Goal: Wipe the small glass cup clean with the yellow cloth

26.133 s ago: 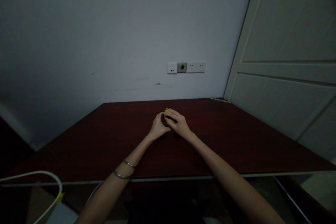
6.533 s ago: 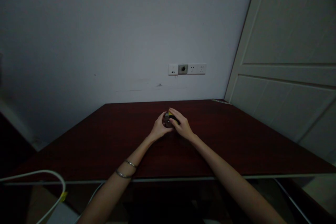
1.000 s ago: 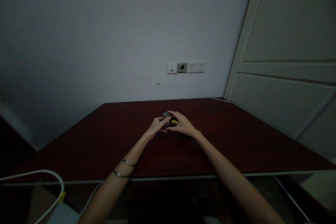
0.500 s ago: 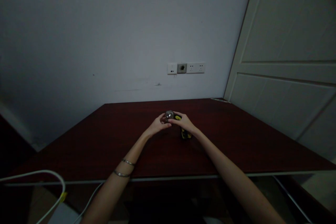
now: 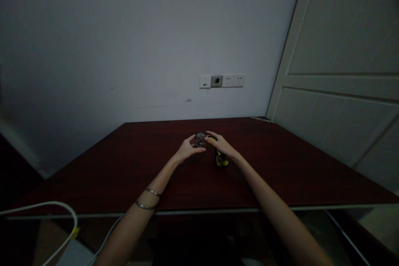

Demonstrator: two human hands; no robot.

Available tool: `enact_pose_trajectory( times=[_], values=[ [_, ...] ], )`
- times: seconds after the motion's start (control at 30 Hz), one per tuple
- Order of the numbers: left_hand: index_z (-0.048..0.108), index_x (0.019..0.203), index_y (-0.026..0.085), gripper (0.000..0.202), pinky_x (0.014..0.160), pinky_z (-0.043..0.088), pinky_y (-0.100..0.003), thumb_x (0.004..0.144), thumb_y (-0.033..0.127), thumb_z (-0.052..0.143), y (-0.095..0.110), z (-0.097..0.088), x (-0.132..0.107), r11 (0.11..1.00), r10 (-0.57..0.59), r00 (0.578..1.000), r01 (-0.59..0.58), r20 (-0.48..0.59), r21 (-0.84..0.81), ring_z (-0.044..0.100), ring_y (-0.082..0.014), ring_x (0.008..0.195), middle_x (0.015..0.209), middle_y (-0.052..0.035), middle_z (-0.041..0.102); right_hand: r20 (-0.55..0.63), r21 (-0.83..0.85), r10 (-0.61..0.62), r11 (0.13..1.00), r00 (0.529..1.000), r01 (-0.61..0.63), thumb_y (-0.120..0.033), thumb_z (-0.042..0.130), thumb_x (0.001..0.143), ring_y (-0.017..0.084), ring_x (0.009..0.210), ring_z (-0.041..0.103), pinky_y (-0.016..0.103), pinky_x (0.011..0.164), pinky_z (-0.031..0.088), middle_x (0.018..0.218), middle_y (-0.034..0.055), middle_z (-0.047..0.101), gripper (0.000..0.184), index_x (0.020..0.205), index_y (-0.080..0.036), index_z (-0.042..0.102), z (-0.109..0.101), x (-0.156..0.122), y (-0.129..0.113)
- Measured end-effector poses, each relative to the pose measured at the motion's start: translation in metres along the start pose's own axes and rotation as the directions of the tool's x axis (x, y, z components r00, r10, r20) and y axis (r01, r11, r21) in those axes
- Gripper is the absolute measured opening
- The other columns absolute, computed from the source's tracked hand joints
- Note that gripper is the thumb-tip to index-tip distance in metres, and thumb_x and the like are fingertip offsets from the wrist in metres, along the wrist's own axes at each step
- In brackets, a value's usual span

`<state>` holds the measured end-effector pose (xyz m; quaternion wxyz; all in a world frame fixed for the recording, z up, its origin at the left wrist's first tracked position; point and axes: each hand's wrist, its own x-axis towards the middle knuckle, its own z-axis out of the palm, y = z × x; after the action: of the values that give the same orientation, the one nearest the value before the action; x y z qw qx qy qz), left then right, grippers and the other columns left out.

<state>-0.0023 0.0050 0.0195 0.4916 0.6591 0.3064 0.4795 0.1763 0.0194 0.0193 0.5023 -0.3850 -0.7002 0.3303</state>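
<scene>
A small clear, shiny rounded object [image 5: 200,137], glass or plastic, is held above the middle of the table; its exact kind is too dim to make out. My left hand [image 5: 187,149] curls around its left side, thumb beneath it in view. From the right, my right hand [image 5: 220,144] has its thumb and fingers closed at the upper right edge of the same object. Close by my right hand, and partly hidden by it, is a yellow and black object [image 5: 222,160], whose kind I cannot tell.
The dark red table [image 5: 124,174] reaches back to a pale wall with sockets [image 5: 232,81]. A flat strip [image 5: 262,119] lies at its far right corner, near a white panelled door [image 5: 339,120]. A white cable [image 5: 56,203] loops over the front left edge.
My right thumb has moved up and right from the front of the clear object to its upper right edge. My left hand stays nearly in place.
</scene>
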Motion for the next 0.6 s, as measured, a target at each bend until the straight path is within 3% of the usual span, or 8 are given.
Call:
enact_pose_trajectory(
  times=[0.13, 0.23, 0.4, 0.6],
  values=[
    [0.048, 0.118, 0.014, 0.075, 0.096, 0.04, -0.039, 0.05, 0.018, 0.079, -0.005, 0.004, -0.001, 1.0, 0.021, 0.999, -0.021, 0.027, 0.004, 0.055, -0.0231, 0.107, 0.121, -0.0136, 0.055, -0.255, 0.015, 0.026, 1.0, 0.967, -0.023, -0.048, 0.05, 0.078, 0.022, 0.106, 0.053, 0.038, 0.095, 0.038, 0.112, 0.0085, 0.06, 0.042, 0.107, -0.019, 0.058, -0.002, 0.006, 0.004],
    [0.043, 0.122, 0.013, 0.082, 0.097, 0.039, -0.039, 0.048, 0.016, 0.079, -0.01, 0.008, -0.002, 0.999, 0.043, 0.997, -0.044, 0.061, 0.013, 0.051, -0.0247, 0.112, 0.124, -0.0157, 0.05, -0.338, 0.053, 0.03, 0.998, 0.941, -0.013, -0.045, 0.045, 0.079, 0.021, 0.1, 0.054, 0.038, 0.092, 0.04, 0.105, 0.007, 0.06, 0.037, 0.104, -0.02, 0.056, 0.0, 0.006, 0.006],
    [0.038, 0.125, 0.015, 0.088, 0.098, 0.037, -0.041, 0.047, 0.013, 0.078, -0.017, 0.011, -0.002, 0.991, 0.125, 0.987, -0.13, 0.102, 0.04, 0.047, -0.0265, 0.117, 0.126, -0.0157, 0.048, -0.303, 0.101, -0.069, 0.99, 0.95, 0.104, -0.044, 0.053, 0.075, 0.018, 0.083, 0.058, 0.033, 0.079, 0.046, 0.087, 0.0035, 0.061, 0.03, 0.094, -0.02, 0.054, 0.007, -0.001, -0.004],
    [0.036, 0.123, 0.017, 0.09, 0.097, 0.037, -0.041, 0.045, 0.015, 0.08, -0.021, 0.008, 0.001, 0.989, 0.13, 0.991, -0.132, 0.035, 0.071, 0.049, -0.0257, 0.113, 0.122, -0.0131, 0.05, -0.223, 0.056, -0.246, 0.963, 0.943, 0.264, -0.038, 0.058, 0.076, 0.02, 0.089, 0.059, 0.035, 0.084, 0.045, 0.091, 0.0056, 0.064, 0.022, 0.085, -0.019, 0.064, 0.007, -0.006, -0.017]
  ],
)
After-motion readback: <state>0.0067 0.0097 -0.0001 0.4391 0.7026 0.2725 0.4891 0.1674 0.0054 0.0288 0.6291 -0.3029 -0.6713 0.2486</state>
